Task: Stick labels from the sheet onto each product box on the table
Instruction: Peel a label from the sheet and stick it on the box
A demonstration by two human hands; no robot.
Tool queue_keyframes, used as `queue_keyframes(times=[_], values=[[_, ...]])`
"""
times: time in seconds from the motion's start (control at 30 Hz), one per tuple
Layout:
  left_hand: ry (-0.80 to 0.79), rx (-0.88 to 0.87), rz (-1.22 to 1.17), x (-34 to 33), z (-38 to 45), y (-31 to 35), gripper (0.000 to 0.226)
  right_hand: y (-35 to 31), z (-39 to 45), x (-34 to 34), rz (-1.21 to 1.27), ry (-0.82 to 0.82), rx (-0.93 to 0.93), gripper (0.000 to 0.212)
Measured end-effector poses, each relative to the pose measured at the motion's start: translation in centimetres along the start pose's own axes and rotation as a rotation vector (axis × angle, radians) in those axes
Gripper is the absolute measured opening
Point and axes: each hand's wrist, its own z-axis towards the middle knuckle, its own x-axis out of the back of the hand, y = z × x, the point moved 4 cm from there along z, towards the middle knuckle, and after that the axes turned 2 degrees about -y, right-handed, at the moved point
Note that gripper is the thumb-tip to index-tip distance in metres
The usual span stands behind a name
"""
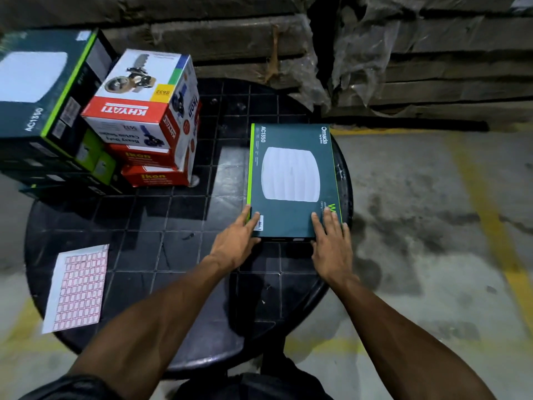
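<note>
Both hands (235, 241) flat on labelled green box (291, 180), sheet (78, 290) apart.

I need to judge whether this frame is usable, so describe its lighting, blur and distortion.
Head view: dim light, with soft sheen on the round black tiled table; wide-angle bending curves the stacked boxes at left; the dark green Omada box under the left hand and right hand is fairly sharp; the pink label sheet is too soft to read.

left grip (235, 241): flat, fingers straight | right grip (331, 242): flat, fingers straight
</note>
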Motion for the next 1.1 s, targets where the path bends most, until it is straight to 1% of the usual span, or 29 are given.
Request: queue_keyframes(times=[0.2, 0.37, 0.53, 0.67, 0.8, 0.87, 0.97, 1.1], values=[[0.019, 0.067, -0.084, -0.7, -0.7, 1.6, 0.062, 0.5, -1.0, -0.6, -0.004, 0.017, -0.046, 0.074], [0.047, 0.067, -0.115, -0.5, -0.6, 1.9, 0.061, 0.9, -1.0, -0.6, -0.023, -0.015, -0.041, 0.076], [0.085, 0.027, -0.152, 0.4, 0.7, 1.9, 0.049, 0.9, 1.0, 0.9, -0.028, -0.015, -0.037, 0.075], [0.046, 0.050, -0.114, 0.7, 1.3, 2.1, 0.058, 0.7, 1.6, 1.7, -0.019, -0.034, -0.070, 0.081], [0.010, 0.003, -0.052, 0.5, 0.5, 0.9, 0.066, -0.9, 1.8, 2.4, 0.007, -0.004, -0.129, 0.076], [0.007, 0.030, 0.003, 0.5, -0.4, -0.6, 0.067, -2.7, 2.0, 2.4, 0.030, 0.002, -0.100, 0.070], [0.011, 0.100, 0.066, 0.9, -2.5, -3.8, 0.063, -6.7, 1.5, 1.5, 0.108, 0.050, 0.022, 0.057], [0.028, 0.197, 0.084, 1.7, -6.2, -9.6, 0.059, -12.7, 0.1, 0.2, 0.119, 0.062, 0.170, 0.050]])
